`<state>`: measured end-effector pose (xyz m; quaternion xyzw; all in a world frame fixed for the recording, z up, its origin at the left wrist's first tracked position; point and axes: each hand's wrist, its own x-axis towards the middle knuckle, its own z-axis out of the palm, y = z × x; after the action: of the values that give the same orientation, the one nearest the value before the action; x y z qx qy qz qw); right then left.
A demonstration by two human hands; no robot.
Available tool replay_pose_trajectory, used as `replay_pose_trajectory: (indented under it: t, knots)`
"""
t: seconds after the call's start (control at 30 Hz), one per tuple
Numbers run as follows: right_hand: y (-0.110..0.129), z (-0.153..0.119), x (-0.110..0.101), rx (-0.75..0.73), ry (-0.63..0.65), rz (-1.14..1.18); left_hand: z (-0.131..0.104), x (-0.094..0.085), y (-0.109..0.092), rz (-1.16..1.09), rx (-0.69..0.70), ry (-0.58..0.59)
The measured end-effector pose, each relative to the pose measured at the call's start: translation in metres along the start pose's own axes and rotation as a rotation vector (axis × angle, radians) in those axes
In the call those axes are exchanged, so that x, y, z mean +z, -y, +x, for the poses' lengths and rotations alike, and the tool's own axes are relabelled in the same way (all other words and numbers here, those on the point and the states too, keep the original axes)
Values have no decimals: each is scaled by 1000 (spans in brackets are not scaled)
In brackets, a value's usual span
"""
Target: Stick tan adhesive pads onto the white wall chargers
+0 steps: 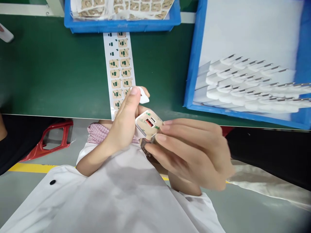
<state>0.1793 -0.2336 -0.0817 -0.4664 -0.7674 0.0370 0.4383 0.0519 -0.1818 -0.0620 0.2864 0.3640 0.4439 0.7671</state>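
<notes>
My left hand [123, 124] is closed around a white USB charger [139, 132] in front of the table edge. The charger's port face is turned up, with a tan adhesive sticker [143, 120] printed in green around its orange USB port and a smaller slot. Between the thumb and fingers of the same hand is also a small white plastic piece [145, 97], partly hidden. My right hand [194, 149] has its fingertips pinched at the right corner of the sticker; whether they grip the sticker alone or the charger's edge too is hard to see.
On the green table [60, 71] lies a sheet of tan stickers [121, 77], some spots bare. A blue tray [121, 26] of more sheets stands behind. At right, a blue bin [194, 61] holds rows of white chargers [252, 84] with metal prongs. A red stool [65, 137] is below left.
</notes>
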Motion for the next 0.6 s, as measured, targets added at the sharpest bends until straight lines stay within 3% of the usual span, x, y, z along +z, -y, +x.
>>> replay_pose_trajectory:
  t: [0.1, 0.17, 0.33, 0.6]
  knots:
    - [5, 11, -4, -217, -193, -91, 1, -5, 3, 74, 47, -46]
    - [7, 16, -5, -245, -180, -99, 2, -8, 5, 123, 86, -88]
    - [14, 21, -13, -116, -76, -86, 1, -9, 7, 247, 142, -178]
    - [17, 44, -42, -80, 223, -1, -7, -1, -6, 452, 58, -63]
